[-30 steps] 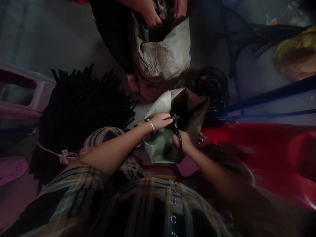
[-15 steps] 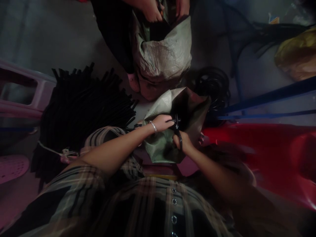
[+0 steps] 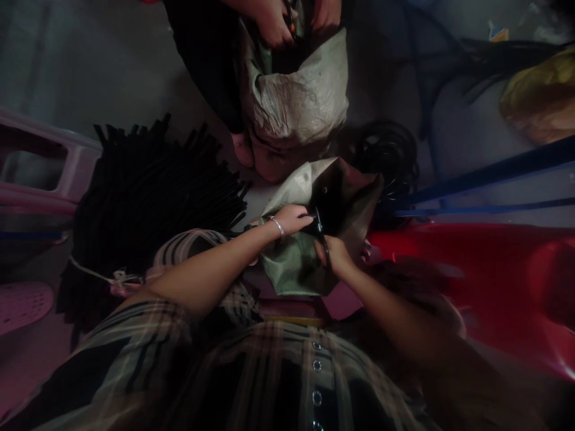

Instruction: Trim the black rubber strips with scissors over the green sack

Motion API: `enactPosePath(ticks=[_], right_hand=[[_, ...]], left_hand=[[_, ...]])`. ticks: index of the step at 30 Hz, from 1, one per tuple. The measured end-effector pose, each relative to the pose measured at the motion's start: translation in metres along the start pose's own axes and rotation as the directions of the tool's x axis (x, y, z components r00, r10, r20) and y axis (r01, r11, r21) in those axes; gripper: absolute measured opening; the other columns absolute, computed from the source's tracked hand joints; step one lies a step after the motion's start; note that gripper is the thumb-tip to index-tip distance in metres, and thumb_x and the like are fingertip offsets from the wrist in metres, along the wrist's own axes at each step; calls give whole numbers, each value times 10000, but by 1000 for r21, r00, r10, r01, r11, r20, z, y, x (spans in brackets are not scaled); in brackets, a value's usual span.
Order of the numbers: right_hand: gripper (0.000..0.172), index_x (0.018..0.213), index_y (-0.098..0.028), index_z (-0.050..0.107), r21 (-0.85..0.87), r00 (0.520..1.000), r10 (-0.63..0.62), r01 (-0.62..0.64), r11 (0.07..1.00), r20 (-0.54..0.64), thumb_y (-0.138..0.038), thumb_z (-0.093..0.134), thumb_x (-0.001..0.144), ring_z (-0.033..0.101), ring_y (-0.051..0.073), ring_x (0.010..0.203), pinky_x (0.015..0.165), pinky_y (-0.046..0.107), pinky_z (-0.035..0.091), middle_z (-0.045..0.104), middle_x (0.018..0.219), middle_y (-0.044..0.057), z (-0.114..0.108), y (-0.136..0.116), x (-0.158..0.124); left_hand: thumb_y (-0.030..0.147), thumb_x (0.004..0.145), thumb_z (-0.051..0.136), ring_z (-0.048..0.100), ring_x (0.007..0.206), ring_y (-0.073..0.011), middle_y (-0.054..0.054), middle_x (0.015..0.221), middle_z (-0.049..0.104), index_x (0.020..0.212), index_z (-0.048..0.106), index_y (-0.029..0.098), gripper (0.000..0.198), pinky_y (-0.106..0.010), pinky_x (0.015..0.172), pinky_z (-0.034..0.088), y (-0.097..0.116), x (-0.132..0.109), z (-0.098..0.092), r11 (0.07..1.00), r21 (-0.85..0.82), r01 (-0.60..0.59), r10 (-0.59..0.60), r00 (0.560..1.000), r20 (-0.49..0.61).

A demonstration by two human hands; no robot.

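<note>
My left hand [image 3: 291, 219], with a silver bracelet at its wrist, pinches a thin black strip [image 3: 308, 215] over the mouth of a greenish-grey sack [image 3: 291, 269]. Black-handled scissors [image 3: 320, 230] are in my right hand [image 3: 333, 254], their blades meeting the end of the strip, closed or nearly so. A small pale speck shows against the dark inside of the sack, just beyond the blades. The bottom of the sack is too dark to make out.
Across from me, a co-worker's hands [image 3: 274, 27] work over a larger sack [image 3: 300, 102]. A bundle of black strips [image 3: 153, 185] lies at my left beside a pink plastic stool [image 3: 81, 161]. To the right are a black coil [image 3: 389, 155], blue bars [image 3: 494, 179] and a red surface [image 3: 494, 281].
The scissor blades have come together at the strip, which now reaches less far past them. A pale speck appears over the sack. Both hands have shifted slightly left.
</note>
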State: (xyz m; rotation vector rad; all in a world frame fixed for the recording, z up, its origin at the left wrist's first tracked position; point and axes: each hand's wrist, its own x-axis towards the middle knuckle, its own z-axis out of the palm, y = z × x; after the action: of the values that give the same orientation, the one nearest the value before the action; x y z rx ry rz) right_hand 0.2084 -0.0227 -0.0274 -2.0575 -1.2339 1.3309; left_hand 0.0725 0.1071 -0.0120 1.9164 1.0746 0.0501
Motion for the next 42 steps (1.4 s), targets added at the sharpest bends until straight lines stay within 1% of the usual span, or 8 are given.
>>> enactPosePath(ticks=[4,8,12,15,20,26,33,42], right_hand=[[215,576,-180,443,-29,1000,10,-10,1000,-11,-326,457,733,443,96,484,455,197,297,476,508,-17,0,-1,1],[175,631,-179,472,-42,1000,27,-28,999,-15,-311,446,744,455,97,487,468,200,312,502,536,-16,-2,-2,2],[167,637,-178,476,-22,997,79,-79,997,-6,-289,428,752,469,104,498,473,202,320,521,546,-6,-3,-4,4],[125,689,-177,513,-59,998,67,-68,996,-9,-251,427,742,497,118,561,514,207,345,566,612,8,-1,-8,5],[158,857,-187,548,-129,997,3,6,992,72,-242,459,739,547,145,693,611,222,389,623,795,31,3,-11,2],[176,917,-183,534,-184,995,-49,65,981,92,-260,465,774,558,149,708,626,226,395,624,810,43,3,-3,2],[148,892,-174,533,-213,992,-84,102,972,93,-267,476,792,550,142,675,599,220,381,623,796,51,3,2,3],[90,714,-178,502,-267,993,-101,112,957,54,-240,466,769,500,121,590,538,213,325,572,653,26,1,1,3]], left_hand=[[383,714,552,472,556,-103,11,589,560,731,639,139,260,-220,524,340,0,0,-3,987,-138,76,-78,997,-6],[348,693,608,441,469,-76,26,536,527,741,605,138,215,-201,457,318,3,-1,-8,906,-387,171,-166,985,47],[260,677,634,394,407,-51,50,484,470,700,558,144,140,-182,409,275,10,-1,-13,828,-520,209,-191,978,89],[231,680,635,383,392,-42,55,482,467,709,550,145,124,-173,394,268,12,-1,-14,792,-575,203,-186,978,88],[198,684,630,411,408,-34,33,531,522,695,540,136,110,-165,397,289,12,-1,-12,781,-604,159,-145,987,71],[183,673,628,428,413,-46,38,525,525,788,568,129,141,-162,391,303,12,-4,0,803,-557,213,-161,977,142],[196,695,607,432,416,-47,39,533,519,766,559,132,107,-156,387,303,10,-5,3,836,-513,193,-134,980,150],[205,703,605,426,415,-44,38,526,515,746,541,136,103,-157,390,297,6,-4,4,833,-525,175,-120,983,138]])
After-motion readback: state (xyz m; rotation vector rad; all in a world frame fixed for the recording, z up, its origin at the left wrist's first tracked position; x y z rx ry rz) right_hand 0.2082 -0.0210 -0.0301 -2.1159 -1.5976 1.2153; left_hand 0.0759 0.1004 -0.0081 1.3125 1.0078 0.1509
